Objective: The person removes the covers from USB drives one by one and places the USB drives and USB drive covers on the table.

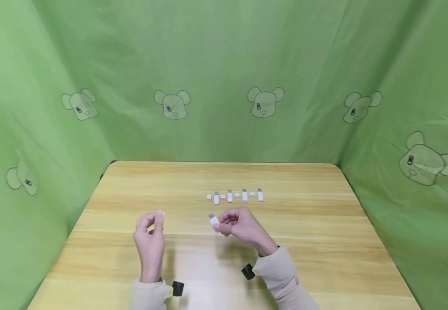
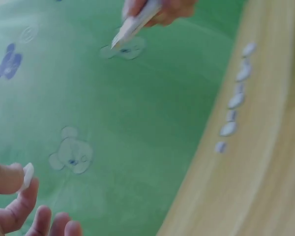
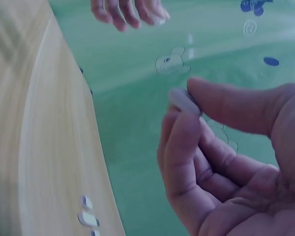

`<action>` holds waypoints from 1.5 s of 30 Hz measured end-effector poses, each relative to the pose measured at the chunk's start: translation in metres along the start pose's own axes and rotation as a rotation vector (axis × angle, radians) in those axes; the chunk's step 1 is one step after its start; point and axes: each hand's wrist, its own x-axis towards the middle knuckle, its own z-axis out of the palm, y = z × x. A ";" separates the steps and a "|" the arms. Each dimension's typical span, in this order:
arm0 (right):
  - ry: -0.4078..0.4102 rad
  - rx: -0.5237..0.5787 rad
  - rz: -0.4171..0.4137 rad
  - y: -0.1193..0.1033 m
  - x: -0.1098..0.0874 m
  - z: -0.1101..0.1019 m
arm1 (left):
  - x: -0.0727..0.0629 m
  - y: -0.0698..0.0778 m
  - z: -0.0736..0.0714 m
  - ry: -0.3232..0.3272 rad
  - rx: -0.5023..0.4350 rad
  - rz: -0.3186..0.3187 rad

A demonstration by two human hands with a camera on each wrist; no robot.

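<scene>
My left hand [image 1: 150, 241] is raised above the table's left half and pinches a small white cap [image 2: 28, 175] between thumb and forefinger. Across from it, my right hand [image 1: 245, 226] holds a white USB stick [image 1: 214, 220] by its body, the grey metal plug pointing up and to the left. The cap and the stick are apart. Beyond my right hand, a row of white USB sticks [image 1: 230, 197] with bare plugs lies on the table, with small white caps [image 1: 223, 196] set between them. In the right wrist view the fingers hide part of the held stick.
The wooden table [image 1: 309, 232] has rounded far corners. Green curtains [image 1: 224, 51] printed with bear faces enclose its back and sides. Black wrist-worn devices sit at the left cuff [image 1: 177, 289] and the right cuff [image 1: 248, 271].
</scene>
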 end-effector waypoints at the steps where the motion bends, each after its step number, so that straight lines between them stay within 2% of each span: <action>1: 0.023 0.013 0.000 0.001 0.002 -0.002 | -0.001 -0.001 -0.001 -0.029 0.023 -0.001; 4: 0.063 0.013 -0.004 0.004 0.010 -0.006 | -0.010 -0.006 0.001 -0.097 0.054 -0.030; 8: 0.093 0.029 0.019 0.004 0.024 -0.007 | -0.023 -0.011 0.007 -0.134 0.044 -0.065; 14: 0.182 0.045 0.049 -0.002 0.046 -0.007 | -0.028 -0.014 0.012 -0.187 0.038 -0.032; 24: 0.247 -0.002 0.038 -0.005 0.087 0.001 | -0.027 -0.016 0.014 -0.221 0.019 -0.021; 30: 0.281 -0.017 0.099 -0.002 0.110 0.010 | -0.029 -0.016 0.017 -0.223 0.008 -0.007; 36: 0.306 -0.079 0.148 0.013 0.126 0.023 | -0.032 -0.016 0.019 -0.242 0.005 -0.001; 40: 0.355 -0.160 0.150 0.025 0.135 0.035 | -0.034 -0.015 0.020 -0.250 0.004 -0.004; 45: 0.399 -0.203 0.172 0.036 0.141 0.045 | -0.036 -0.015 0.022 -0.246 0.004 0.004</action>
